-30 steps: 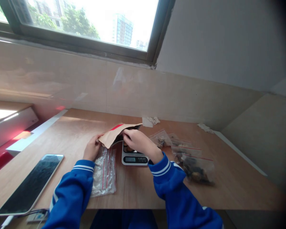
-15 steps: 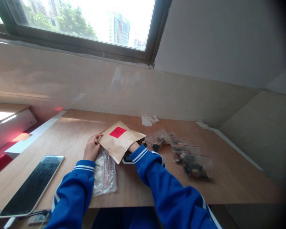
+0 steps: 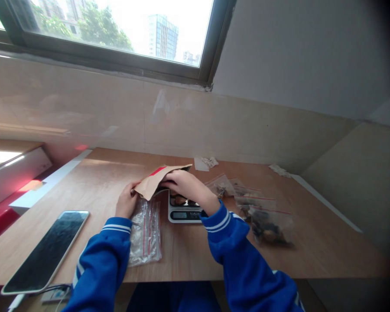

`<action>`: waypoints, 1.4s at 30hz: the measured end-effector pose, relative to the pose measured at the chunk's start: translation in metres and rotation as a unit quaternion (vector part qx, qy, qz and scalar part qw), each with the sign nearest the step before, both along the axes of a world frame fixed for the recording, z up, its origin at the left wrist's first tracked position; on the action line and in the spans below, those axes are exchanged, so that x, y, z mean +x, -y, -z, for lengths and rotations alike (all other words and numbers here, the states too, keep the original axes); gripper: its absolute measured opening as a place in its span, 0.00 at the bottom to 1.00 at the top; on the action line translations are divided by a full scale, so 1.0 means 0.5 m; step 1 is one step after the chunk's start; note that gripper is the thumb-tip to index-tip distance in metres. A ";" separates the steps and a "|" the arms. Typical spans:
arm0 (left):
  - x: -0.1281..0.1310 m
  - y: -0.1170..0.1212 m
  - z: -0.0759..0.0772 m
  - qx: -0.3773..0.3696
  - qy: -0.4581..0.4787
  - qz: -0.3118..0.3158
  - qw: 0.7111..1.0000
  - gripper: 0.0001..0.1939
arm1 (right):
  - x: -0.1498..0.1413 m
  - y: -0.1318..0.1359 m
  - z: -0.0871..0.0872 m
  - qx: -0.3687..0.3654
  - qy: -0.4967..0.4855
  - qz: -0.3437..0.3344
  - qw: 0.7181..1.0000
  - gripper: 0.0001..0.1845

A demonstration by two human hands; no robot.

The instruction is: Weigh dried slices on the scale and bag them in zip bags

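Observation:
A brown paper pouch (image 3: 152,182) with a red label is held tilted over the table, its mouth facing right. My left hand (image 3: 126,203) pinches its lower left corner. My right hand (image 3: 185,184) is closed at the pouch's opening, above a small white digital scale (image 3: 183,212) that carries dark pieces. What the right fingers hold, besides the pouch edge, is hidden.
A stack of empty clear zip bags (image 3: 145,229) lies beside my left wrist. Several filled zip bags (image 3: 269,225) lie to the right of the scale. A phone (image 3: 47,249) rests near the front left edge of the wooden table (image 3: 312,255). Crumpled paper (image 3: 206,163) sits at the back.
Half a second ago my right hand was inside the pouch with the red label facing up. It has come out, and the pouch has tilted back so the scale shows again.

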State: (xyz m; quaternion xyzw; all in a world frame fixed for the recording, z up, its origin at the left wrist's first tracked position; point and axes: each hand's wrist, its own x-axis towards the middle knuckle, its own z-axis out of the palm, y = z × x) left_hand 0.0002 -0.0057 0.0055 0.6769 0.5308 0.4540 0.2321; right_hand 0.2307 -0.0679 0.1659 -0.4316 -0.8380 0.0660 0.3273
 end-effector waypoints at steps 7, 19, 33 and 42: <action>0.004 -0.002 0.001 0.004 -0.070 -0.056 0.996 0.16 | 0.119 0.096 -0.021 0.051 -0.152 0.056 0.986 0.08; 0.005 0.005 -0.007 -0.018 -0.078 -0.062 0.995 0.19 | 0.235 0.138 0.262 -0.011 -0.005 0.198 0.980 0.10; 0.002 0.004 -0.007 -0.008 -0.085 -0.057 0.995 0.18 | 0.187 0.121 0.255 0.004 0.062 0.205 0.977 0.16; 0.004 0.007 -0.010 -0.010 -0.087 -0.062 0.994 0.19 | 0.187 0.101 0.265 0.016 0.048 0.201 0.978 0.13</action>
